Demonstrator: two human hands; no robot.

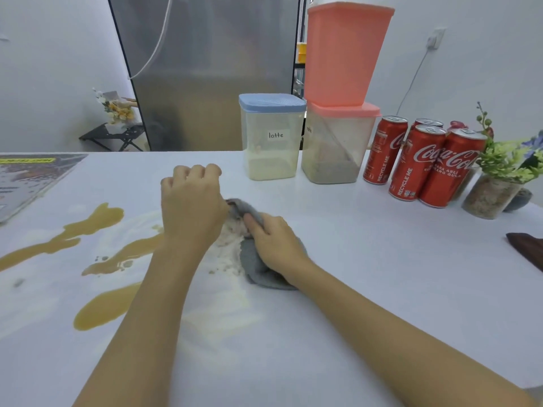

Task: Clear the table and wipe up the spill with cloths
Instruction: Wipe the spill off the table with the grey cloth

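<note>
Head view showed the right hand [276, 245] gripping a grey cloth [258, 268] mid-table, beside a white powdery smear [232, 245]. The left hand [191, 207], fingers curled, pinched the cloth's far end. Brown spill [100, 312] pooled to the left. Containers [271, 136] and cans [423, 163] lined the table's [382, 259] far edge; bare surface lay right and near.

Both bare forearms reach forward from bottom edge, converging toward middle. Left hand [191, 207] seen from back, knuckles up, fingers curled under; what they grip is hidden. Right hand [274, 245] lies lower and just beside left, palm down, fingers curled, pinching grey cloth [258, 268]. Wrists nearly straight, hands almost touching.
</note>
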